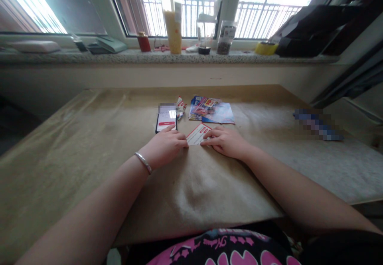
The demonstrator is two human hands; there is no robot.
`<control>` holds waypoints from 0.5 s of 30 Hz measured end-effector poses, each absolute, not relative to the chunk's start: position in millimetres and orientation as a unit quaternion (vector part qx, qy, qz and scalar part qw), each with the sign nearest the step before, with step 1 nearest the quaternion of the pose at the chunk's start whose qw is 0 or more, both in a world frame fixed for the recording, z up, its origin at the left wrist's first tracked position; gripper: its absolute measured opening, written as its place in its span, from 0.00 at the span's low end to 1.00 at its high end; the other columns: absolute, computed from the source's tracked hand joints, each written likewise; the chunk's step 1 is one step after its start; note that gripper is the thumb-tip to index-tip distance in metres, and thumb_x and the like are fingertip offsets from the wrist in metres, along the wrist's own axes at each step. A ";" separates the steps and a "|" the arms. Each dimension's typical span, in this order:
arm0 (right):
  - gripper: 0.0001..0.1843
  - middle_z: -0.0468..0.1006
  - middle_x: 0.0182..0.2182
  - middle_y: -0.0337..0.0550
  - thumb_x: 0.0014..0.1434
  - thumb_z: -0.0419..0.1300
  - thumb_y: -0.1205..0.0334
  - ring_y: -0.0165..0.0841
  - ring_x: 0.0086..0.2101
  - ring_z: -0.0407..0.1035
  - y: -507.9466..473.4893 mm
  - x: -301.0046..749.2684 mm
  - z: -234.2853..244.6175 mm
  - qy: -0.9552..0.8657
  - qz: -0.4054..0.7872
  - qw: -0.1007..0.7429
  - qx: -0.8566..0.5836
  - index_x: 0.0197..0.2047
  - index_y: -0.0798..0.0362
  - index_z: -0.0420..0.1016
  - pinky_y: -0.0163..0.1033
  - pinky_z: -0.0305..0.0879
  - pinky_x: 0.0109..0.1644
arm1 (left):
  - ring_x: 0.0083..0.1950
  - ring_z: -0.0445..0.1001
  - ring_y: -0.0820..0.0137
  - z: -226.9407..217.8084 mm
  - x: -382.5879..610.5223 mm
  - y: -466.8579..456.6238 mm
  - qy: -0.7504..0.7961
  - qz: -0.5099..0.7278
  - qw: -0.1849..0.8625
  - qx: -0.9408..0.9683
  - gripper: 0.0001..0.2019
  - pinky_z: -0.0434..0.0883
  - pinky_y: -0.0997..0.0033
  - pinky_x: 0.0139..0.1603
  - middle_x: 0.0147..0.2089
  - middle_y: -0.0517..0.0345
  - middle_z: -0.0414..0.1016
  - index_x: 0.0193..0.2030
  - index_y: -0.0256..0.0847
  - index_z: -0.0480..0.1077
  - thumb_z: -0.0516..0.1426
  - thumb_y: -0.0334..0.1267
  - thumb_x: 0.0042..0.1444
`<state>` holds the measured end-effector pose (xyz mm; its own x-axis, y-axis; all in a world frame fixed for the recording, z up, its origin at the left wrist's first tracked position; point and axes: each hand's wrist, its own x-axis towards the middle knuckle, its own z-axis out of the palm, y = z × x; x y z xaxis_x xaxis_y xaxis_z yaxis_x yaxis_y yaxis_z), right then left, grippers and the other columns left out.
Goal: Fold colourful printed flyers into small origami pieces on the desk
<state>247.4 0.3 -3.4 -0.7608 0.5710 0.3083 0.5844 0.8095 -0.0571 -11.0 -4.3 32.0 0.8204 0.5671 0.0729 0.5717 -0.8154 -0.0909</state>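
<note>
A white paper card (196,136) with red edging and print lies at a slant on the table between my hands. My right hand (229,140) rests over its right side, fingers apart and laid on the paper. My left hand (166,145) is at the card's left corner, with a silver bangle on the wrist. Its fingers are loosely stretched, one reaching to the lower edge of a smartphone (166,122) with a lit screen. Behind the phone sits a crumpled red and white wrapper piece (180,104). A pile of colourful printed cards (205,106) lies beyond the white card.
A brown cover lies over the table (119,97). Farther right is a blurred blue packet (317,124). The granite windowsill (119,57) carries a tall yellow-filled cup (173,30), a red bottle (144,42), a clear jar (226,38), yellow tape (265,48) and a black bag (311,30).
</note>
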 end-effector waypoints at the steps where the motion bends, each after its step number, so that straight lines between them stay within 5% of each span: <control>1: 0.18 0.76 0.46 0.40 0.60 0.53 0.67 0.35 0.43 0.66 0.4 247.6 -3.8 -0.938 -0.021 0.159 -0.308 0.48 0.41 0.77 0.40 0.63 0.46 | 0.43 0.71 0.68 32.6 -11.2 -4.4 -0.300 -0.018 0.053 -0.952 0.14 0.59 0.58 0.58 0.41 0.58 0.76 0.41 0.45 0.75 0.52 0.27 0.56; 15: 0.18 0.76 0.46 0.43 0.60 0.54 0.67 0.35 0.44 0.66 0.5 248.6 -3.0 -0.940 -0.012 0.160 -0.301 0.48 0.41 0.77 0.41 0.63 0.47 | 0.43 0.72 0.68 42.7 -16.2 -3.7 -0.313 0.035 0.044 -0.948 0.15 0.55 0.56 0.62 0.39 0.59 0.76 0.41 0.48 0.76 0.52 0.27 0.56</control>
